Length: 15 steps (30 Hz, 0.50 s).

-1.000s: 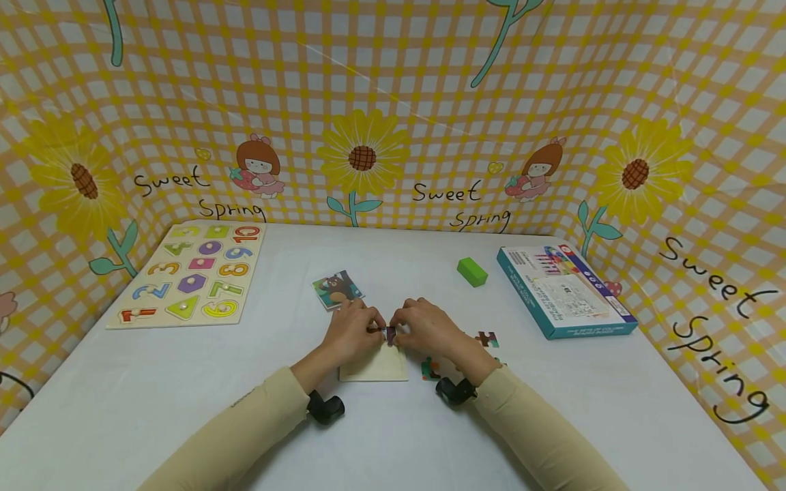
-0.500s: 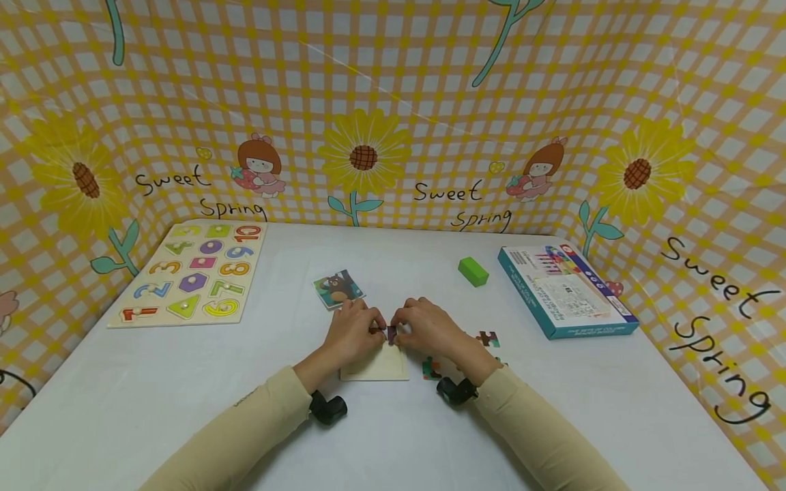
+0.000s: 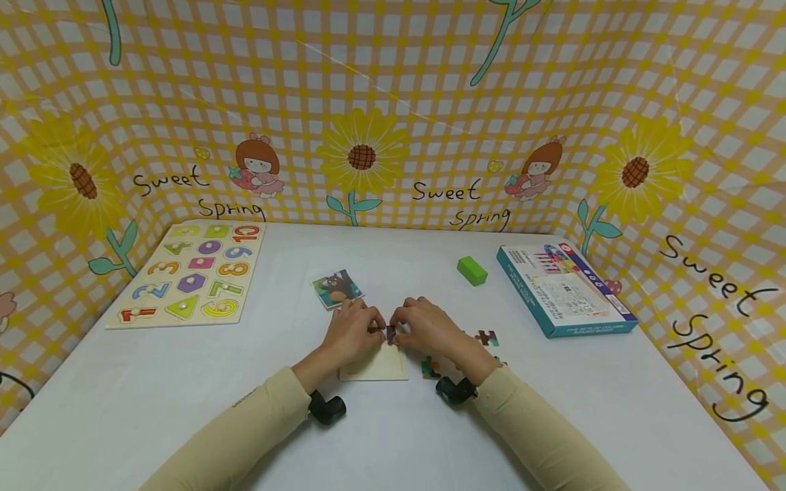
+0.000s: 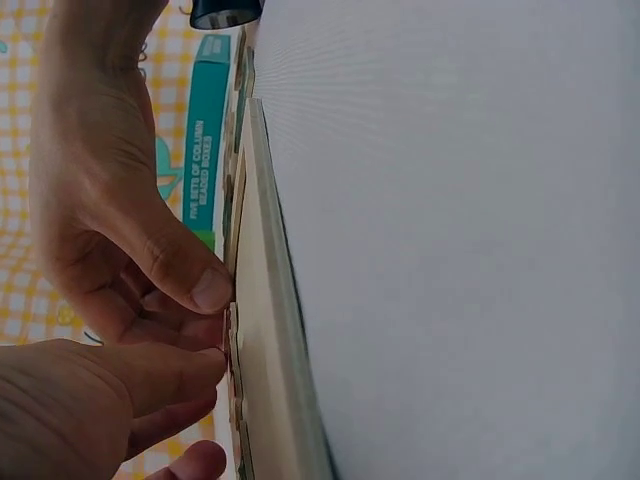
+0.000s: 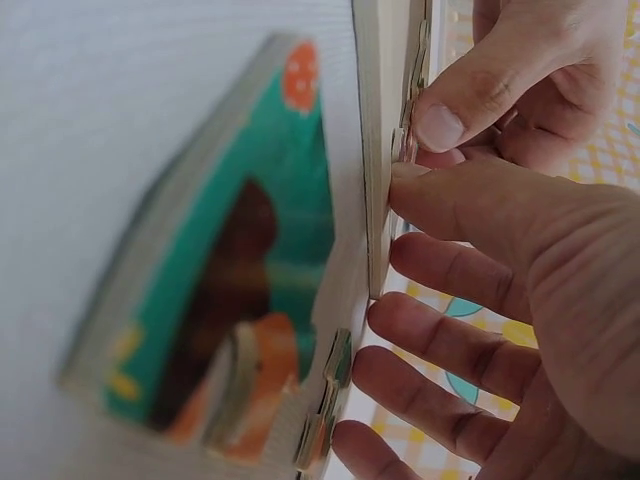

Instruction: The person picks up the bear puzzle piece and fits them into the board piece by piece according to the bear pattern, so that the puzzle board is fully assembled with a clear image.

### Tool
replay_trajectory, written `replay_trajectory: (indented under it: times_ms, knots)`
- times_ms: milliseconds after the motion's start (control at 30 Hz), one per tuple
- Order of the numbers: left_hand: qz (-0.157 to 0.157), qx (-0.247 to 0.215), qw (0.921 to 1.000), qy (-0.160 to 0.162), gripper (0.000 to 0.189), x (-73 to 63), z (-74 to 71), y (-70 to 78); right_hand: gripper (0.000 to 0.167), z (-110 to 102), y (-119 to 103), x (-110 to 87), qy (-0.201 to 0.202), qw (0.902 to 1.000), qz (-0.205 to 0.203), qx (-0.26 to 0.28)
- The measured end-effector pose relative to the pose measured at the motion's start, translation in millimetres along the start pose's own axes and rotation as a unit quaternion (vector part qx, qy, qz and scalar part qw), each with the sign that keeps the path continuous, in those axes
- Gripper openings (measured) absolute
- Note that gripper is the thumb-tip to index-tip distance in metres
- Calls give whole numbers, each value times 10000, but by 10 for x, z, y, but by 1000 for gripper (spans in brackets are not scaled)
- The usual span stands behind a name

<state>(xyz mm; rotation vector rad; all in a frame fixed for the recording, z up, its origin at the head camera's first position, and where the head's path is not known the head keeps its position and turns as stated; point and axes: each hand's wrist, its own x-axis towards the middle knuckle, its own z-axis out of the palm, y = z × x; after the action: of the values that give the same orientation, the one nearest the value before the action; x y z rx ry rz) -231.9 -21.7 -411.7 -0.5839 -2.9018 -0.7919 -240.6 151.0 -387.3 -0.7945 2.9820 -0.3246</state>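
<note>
The pale wooden tray (image 3: 373,370) lies flat on the white table (image 3: 393,436), and both hands meet above its far part. The right hand (image 3: 430,326) is bent, and its thumb and fingertip pinch a small dark puzzle piece (image 3: 391,335), which is at the far half of the tray. In the right wrist view, its other fingers are spread along the tray edge. The left hand (image 3: 353,329) has bent fingers at the same place, with the tips touching the row of pieces on the tray; I cannot tell if it grips a piece or only presses.

To the right of the tray, near it, lie loose puzzle pieces (image 3: 431,368), partly hidden by the right arm. Beyond the tray, a little to its left, is a square bear picture (image 3: 338,288). Farther beyond the tray, to its right, are a green block (image 3: 472,271) and, more to the right, a teal box (image 3: 566,292). Well apart from the tray, at its far left, lies a number board (image 3: 189,276), with numbers from 1 to 10 and coloured shapes.
</note>
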Motion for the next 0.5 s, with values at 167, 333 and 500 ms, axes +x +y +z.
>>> replay_trajectory:
  times_ms: [167, 333, 500]
  knots:
    - [99, -27, 9999, 17, 11, -33, -44, 3, 23, 16, 3, 1, -40, 10000, 72, 20]
    - [260, 46, 9996, 104, 15, -107, -136, -16, 24, 13, -1, 0, -70, 9999, 105, 8]
    - [27, -71, 10000, -24, 17, -183, -225, -70, 24, -1, -10, 1, -80, 9999, 131, 3]
